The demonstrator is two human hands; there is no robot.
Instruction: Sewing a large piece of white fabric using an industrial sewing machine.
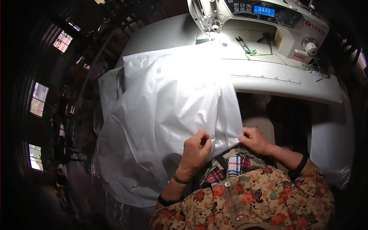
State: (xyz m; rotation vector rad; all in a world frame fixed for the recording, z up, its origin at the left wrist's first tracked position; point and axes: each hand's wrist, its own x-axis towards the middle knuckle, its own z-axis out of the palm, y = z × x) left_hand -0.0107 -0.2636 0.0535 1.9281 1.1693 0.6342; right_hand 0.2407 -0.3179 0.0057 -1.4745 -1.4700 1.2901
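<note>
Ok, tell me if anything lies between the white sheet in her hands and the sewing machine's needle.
Nothing visible does. The white woven sheet runs unbroken from both hands, left hand and right hand, up to the needle. The snips and green thread lie off to the right.

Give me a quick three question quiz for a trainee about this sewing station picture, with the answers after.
1. True or false: both hands grip the near edge of the white woven sheet.
2. What lies on the machine bed right of the needle: A) a hammer, B) thread snips with loose green thread, C) a cup?
3. Which hand wears a thin bracelet at the wrist?

Key
1. True: the left hand and right hand pinch the edge close together.
2. B: the thread snips lie beside the green thread under the sewing machine.
3. The left.
</note>
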